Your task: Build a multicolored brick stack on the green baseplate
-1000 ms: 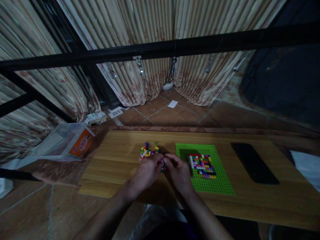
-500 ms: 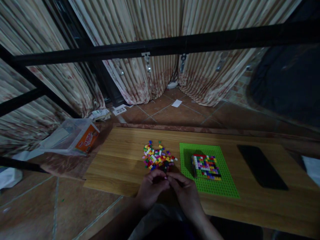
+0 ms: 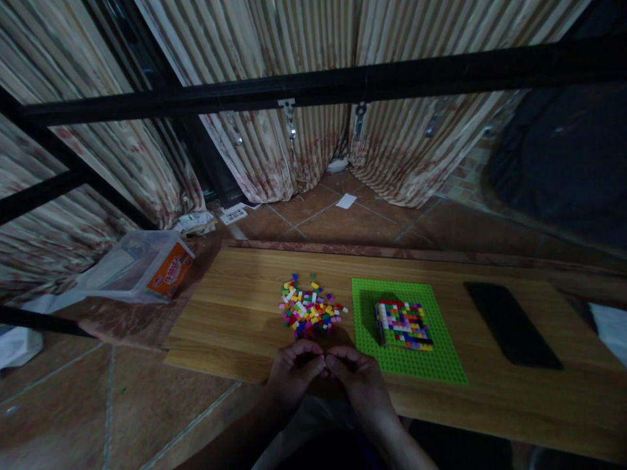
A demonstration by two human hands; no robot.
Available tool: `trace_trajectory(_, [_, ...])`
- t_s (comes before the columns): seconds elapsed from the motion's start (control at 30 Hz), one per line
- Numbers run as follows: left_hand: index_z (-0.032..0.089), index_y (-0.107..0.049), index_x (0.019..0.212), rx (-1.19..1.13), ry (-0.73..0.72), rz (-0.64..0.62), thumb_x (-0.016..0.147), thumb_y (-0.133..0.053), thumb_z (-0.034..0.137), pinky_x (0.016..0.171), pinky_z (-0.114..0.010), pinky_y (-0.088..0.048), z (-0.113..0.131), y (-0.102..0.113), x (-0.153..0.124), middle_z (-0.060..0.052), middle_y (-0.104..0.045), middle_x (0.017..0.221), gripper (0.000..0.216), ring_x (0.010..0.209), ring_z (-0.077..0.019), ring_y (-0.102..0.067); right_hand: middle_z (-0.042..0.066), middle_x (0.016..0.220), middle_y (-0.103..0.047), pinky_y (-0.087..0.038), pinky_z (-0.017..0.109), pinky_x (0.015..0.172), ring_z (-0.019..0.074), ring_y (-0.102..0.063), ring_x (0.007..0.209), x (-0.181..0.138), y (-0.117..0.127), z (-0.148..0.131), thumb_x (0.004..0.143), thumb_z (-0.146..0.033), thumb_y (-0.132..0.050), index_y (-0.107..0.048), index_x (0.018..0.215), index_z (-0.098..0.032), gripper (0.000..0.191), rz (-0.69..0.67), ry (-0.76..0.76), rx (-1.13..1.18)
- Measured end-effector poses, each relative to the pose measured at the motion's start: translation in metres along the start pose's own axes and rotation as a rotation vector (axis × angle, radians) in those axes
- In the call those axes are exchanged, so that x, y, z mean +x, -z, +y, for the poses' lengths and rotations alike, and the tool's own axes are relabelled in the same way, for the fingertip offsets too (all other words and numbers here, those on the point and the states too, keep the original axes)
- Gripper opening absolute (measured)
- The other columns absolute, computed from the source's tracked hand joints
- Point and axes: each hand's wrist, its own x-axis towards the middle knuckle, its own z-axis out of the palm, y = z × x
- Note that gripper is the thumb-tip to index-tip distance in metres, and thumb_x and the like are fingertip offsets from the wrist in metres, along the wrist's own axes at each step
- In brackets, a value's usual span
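Observation:
Close together at the front edge of the table, my left hand (image 3: 292, 375) and my right hand (image 3: 361, 380) meet at the fingertips. Both are closed in a pinch over a tiny toy brick, mostly hidden by the fingers. Just beyond them lies a loose pile of colourful toy bricks (image 3: 309, 307). To the right, a green studded baseplate (image 3: 443, 356) bears a block built of many coloured bricks (image 3: 404, 324), with rows of mixed colours on top.
A dark flat slab (image 3: 512, 326) lies at the right of the wooden table (image 3: 230, 313). Left of the table stands a clear plastic box (image 3: 132, 267) with an orange label. A black metal bar (image 3: 318, 94) crosses in front of the curtains (image 3: 274, 156).
My joined hands have drawn slightly nearer to me, away from the pile. The pink brick glimpsed between my fingers is now more hidden. The built block has not changed.

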Motion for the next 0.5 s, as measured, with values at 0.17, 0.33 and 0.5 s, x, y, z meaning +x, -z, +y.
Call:
trace_trajectory(0.17, [0.016,-0.062,0.076,0.001,-0.006,-0.027,0.066,-0.074,0.037,0.062,-0.025,-0.048,-0.001,0.003,0.001,0.000,-0.065,0.062,0.026,0.058,-0.0118,-0.060,0.001,0.059,-0.066,-0.046,0.026,0.056,0.0147,-0.058,0.055,0.000,0.001,0.005,0.069,-0.046,-0.075,-0.072,0.071,-0.017,0.029,0.022,-0.034,0.046])
trace_trajectory(0.33, [0.018,-0.063,0.080,0.246,-0.167,0.030,0.075,-0.065,0.033,0.066,-0.025,-0.049,0.007,0.008,0.013,0.000,-0.065,0.069,0.016,0.066,-0.0125,-0.061,0.005,0.080,-0.073,-0.053,0.032,0.069,0.0217,-0.068,0.075,0.008,0.006,-0.002,0.079,-0.038,-0.067,-0.074,0.083,-0.021,0.020,0.165,0.202,-0.306])
trace_trajectory(0.5, [0.021,-0.065,0.081,0.704,-0.432,0.115,0.085,-0.051,0.023,0.075,-0.024,-0.047,0.020,0.012,0.030,-0.002,-0.067,0.085,0.015,0.080,-0.0129,-0.061,0.008,0.092,-0.072,-0.054,0.036,0.078,0.0225,-0.068,0.084,0.028,0.015,-0.010,0.088,-0.023,-0.053,-0.072,0.093,-0.021,0.020,0.228,0.518,-0.719])
